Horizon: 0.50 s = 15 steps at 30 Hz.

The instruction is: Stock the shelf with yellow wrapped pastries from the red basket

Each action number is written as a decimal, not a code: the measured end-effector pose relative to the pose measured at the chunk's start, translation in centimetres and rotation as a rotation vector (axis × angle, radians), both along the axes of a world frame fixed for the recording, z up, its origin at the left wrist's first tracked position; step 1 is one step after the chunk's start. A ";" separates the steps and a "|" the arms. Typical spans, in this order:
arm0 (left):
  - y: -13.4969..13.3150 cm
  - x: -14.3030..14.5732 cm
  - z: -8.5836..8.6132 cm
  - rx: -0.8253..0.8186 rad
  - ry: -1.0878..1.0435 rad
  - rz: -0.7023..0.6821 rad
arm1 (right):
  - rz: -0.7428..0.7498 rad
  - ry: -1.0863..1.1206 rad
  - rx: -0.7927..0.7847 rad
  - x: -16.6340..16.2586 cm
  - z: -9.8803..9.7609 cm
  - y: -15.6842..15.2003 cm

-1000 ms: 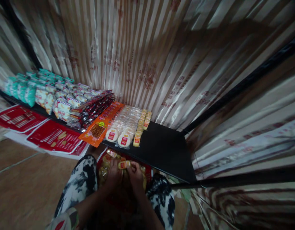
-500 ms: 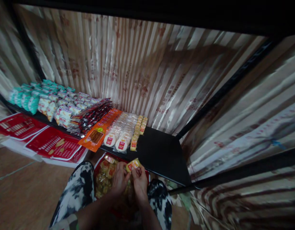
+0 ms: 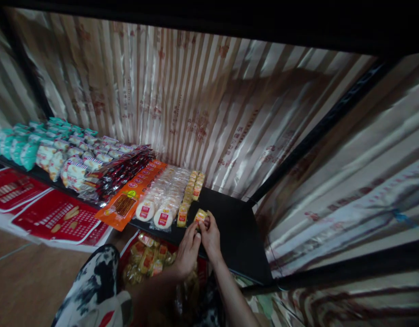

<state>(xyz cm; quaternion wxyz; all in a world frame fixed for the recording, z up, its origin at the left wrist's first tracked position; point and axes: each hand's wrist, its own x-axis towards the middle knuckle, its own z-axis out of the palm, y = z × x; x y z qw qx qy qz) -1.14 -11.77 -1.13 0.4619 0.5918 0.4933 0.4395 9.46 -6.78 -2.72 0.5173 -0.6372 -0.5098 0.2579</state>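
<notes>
A small yellow wrapped snack packet [image 3: 200, 215] is held just above the black shelf, close to the right end of the row of goods. My right hand [image 3: 211, 236] pinches it from the right side. My left hand [image 3: 188, 250] has its fingertips closed at the packet's lower left edge. Beside it on the shelf stand two rows of matching yellow packets [image 3: 182, 214]. Below my hands, a red basket [image 3: 203, 271] between my knees holds a pile of similar yellow packets [image 3: 147, 260].
Left along the black shelf [image 3: 238, 236] lie round white crackers [image 3: 163, 218], an orange stick-snack bag [image 3: 122, 204], dark red packets [image 3: 122, 175], white bags [image 3: 75, 170] and teal bags [image 3: 27, 152]. Red cartons [image 3: 59, 215] sit below. A black post [image 3: 314, 131] slants at the right.
Both hands have moved up and forward from above the basket to the shelf, bringing the yellow packet beside the yellow rows. The view has shifted slightly right.
</notes>
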 end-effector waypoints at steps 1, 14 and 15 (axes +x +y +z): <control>0.7 0.5 -0.1 -0.024 -0.029 0.004 | 0.005 0.020 0.005 0.1 -0.2 0.8; 7.6 4.0 -0.9 -0.144 -0.142 0.098 | -0.004 0.088 0.008 0.4 -1.0 7.1; 8.0 4.1 -0.8 -0.147 -0.141 0.106 | -0.004 0.073 0.014 0.4 -0.9 7.4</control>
